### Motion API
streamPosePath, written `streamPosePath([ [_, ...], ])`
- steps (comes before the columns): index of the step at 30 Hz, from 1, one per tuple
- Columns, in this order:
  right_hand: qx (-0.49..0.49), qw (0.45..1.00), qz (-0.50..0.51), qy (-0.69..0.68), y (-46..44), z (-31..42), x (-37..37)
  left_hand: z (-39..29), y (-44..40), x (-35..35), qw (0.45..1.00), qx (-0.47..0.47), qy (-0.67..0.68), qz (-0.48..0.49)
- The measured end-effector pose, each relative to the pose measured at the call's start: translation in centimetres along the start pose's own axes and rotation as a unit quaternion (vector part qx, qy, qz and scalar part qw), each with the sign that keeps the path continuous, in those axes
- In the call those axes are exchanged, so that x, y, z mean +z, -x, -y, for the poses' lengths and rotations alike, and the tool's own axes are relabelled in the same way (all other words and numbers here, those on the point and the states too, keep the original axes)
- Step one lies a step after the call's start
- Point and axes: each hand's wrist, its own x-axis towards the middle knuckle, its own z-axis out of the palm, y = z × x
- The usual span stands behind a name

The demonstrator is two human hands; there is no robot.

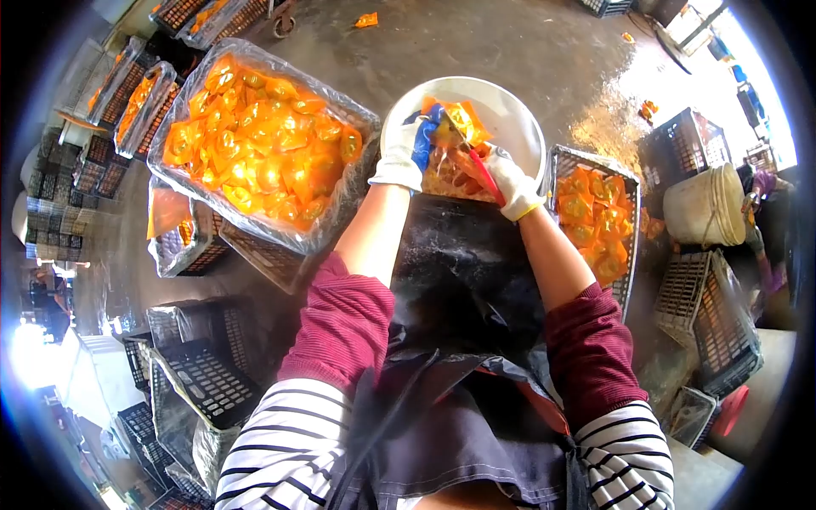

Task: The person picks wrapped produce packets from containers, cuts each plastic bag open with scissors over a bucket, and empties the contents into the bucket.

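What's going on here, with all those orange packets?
A gloved person is working over a white tub. The left hand holds an orange packet, and the right hand grips a red-handled tool, apparently a knife. A plastic-lined crate heaped with more packets stands to the left; a second crate of packets is to the right.

dk floor [459, 42] w/ tan patch [608, 132]; bright lt [30, 348] l & r edges.
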Motion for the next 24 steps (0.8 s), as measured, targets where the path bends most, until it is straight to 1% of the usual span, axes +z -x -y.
streamPosePath([
  [2, 0.002, 1.0, -0.003, -0.006, -0.1, -0.2, 0.0, 0.7, -0.7, -0.6, 0.999, 0.026, -0.042, 0.001],
  [4, 0.009, 1.0, -0.002, -0.018, -0.6, -0.9, -0.3, 1.5, -1.2, -0.8, 0.991, 0.095, -0.091, -0.003],
  [5, -0.003, 1.0, 0.001, -0.002, -0.8, -1.2, -0.5, 1.5, -1.2, -0.7, 0.985, 0.129, -0.115, -0.004],
  [8, -0.027, 0.999, 0.006, 0.029, -0.9, -1.3, -0.4, 1.4, -0.9, -0.4, 0.993, 0.112, -0.038, 0.0],
  [10, -0.027, 0.999, 0.0, 0.024, 0.0, -0.2, 0.0, 3.4, -2.5, -0.8, 0.989, 0.144, -0.041, -0.004],
  [11, -0.03, 0.999, -0.008, 0.043, 0.0, -0.3, 0.0, 2.9, -2.3, -0.8, 0.986, 0.16, -0.043, -0.006],
  [13, -0.034, 0.996, -0.025, 0.081, -0.2, -0.4, 0.0, 2.3, -1.6, -0.3, 0.993, 0.118, 0.009, -0.015],
  [14, -0.054, 0.983, -0.057, 0.165, 0.0, 0.1, 0.2, 1.5, -0.9, 0.0, 0.994, 0.097, 0.035, -0.019],
  [16, -0.091, 0.932, -0.119, 0.329, 0.6, 1.3, 0.7, 0.7, -0.4, 0.0, 0.995, 0.063, 0.08, 0.013],
  [17, -0.113, 0.944, -0.123, 0.283, 0.2, 0.5, 0.5, 0.4, -0.4, 0.0, 0.993, 0.047, 0.102, 0.029],
  [20, -0.17, 0.959, -0.137, 0.181, -2.3, -3.1, -0.9, 2.4, -1.6, 0.0, 0.985, 0.142, -0.022, 0.092],
  [21, -0.18, 0.958, -0.144, 0.173, -2.7, -3.5, -0.9, 2.5, -1.8, 0.0, 0.985, 0.136, -0.082, 0.06],
  [22, -0.188, 0.945, -0.159, 0.214, -2.9, -4.0, -1.3, 2.7, -2.0, 0.0, 0.981, 0.128, -0.141, 0.03],
  [23, -0.195, 0.931, -0.175, 0.255, -2.5, -3.6, -1.2, 1.9, -1.6, 0.2, 0.966, 0.14, -0.218, -0.001],
  [24, -0.199, 0.898, -0.198, 0.34, -2.1, -3.3, -1.2, 1.2, -1.2, 0.2, 0.943, 0.149, -0.295, -0.035],
])
